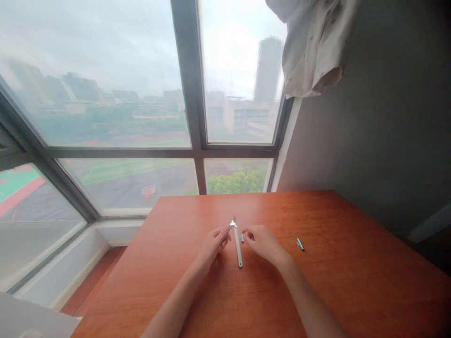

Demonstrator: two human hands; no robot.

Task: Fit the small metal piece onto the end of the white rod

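Observation:
A silver tool (237,246) with a long flat handle and a round hole at its near end points toward me at the middle of the table. Its shiny head is at the far end, too small to tell its exact kind. My left hand (215,241) is closed, thumb and fingers pinching the tool by its head. My right hand (262,240) is curled just right of the handle, its fingertips on a small teal-and-white piece (242,237) with dark edges. A similar small piece (299,243) lies apart on the table, farther right.
The brown wooden table (158,272) reaches to large framed windows (199,150) at the back and left. A grey wall (338,141) stands on the right. Pale cloth (312,47) hangs at upper right. Beyond the table's left edge are a low ledge and reddish floor (95,279).

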